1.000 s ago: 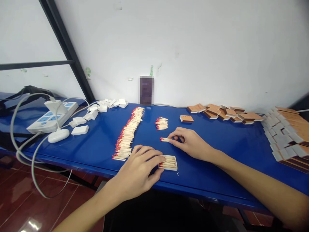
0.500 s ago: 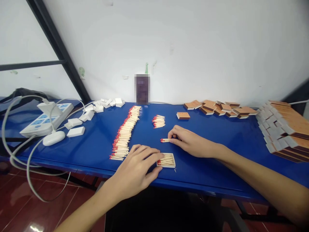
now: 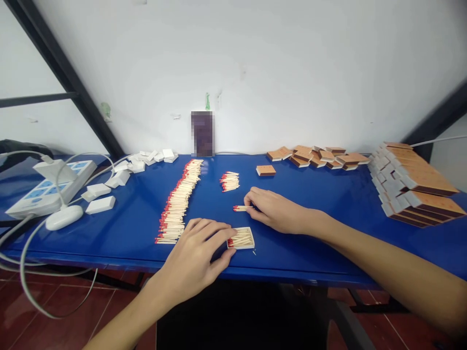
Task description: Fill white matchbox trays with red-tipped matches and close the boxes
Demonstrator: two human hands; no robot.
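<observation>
The white tray (image 3: 243, 238) of matches lies at lower centre, its left end partly hidden by the left hand (image 3: 202, 248), whose thumb and fingers grip it. Above it to the right, the right hand (image 3: 273, 210) pinches a few matches (image 3: 240, 208); its fingers cover their plain ends, so their number is hard to tell. A dark panel (image 3: 203, 135) at upper centre is blurred into blocks. White cables (image 3: 22, 274) are cut off at the left edge. The blue table's (image 3: 302, 265) front edge passes just below the tray; its surface stretches between the right hand and the matchbox stack (image 3: 423, 170) at right.
</observation>
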